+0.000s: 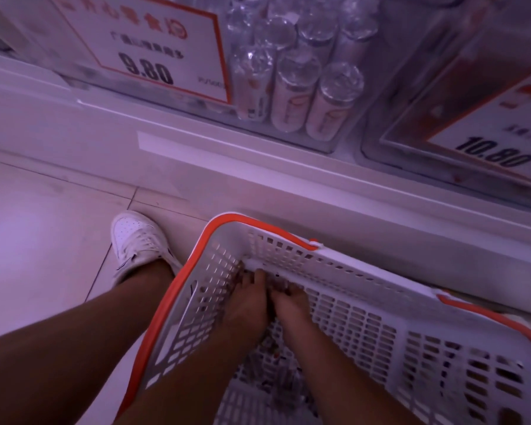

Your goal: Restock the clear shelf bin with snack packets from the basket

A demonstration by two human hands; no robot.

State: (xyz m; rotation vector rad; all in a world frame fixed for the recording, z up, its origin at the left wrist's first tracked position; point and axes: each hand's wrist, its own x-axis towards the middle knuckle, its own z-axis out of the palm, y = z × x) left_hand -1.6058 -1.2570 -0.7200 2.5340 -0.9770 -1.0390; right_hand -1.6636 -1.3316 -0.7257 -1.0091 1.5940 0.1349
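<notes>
Two hands are deep in the basket [365, 305], side by side and almost touching. The left hand [247, 305] and the right hand [290, 302] both reach into the far corner, fingers pointing down and away from the person. The fingers are bent over a heap of small snack packets [276, 363] at the bottom, but the picture is blurred there, so I cannot tell if either hand grips a packet or only presses on them. The packets cannot be counted, and their long axis cannot be read; they lie loose under and behind the hands.

One basket is visible: white, with slotted walls and an orange rim. It stands on the floor [43, 240], just beside the shelf base [196, 167]. Its long side runs from the near left to the far right, along the shelf.

One white shoe [138, 240] is on the floor, left of the basket, toe pointing to the shelf.

Two clear bins are on the shelf above. The left bin [331, 145] holds upright tube-shaped packs with clear tops, about nine in view, and carries a price card [147, 47] reading 9.80. The right bin [371, 154] has a card [497, 133] reading 10.80; its contents look dark red and are unclear.
</notes>
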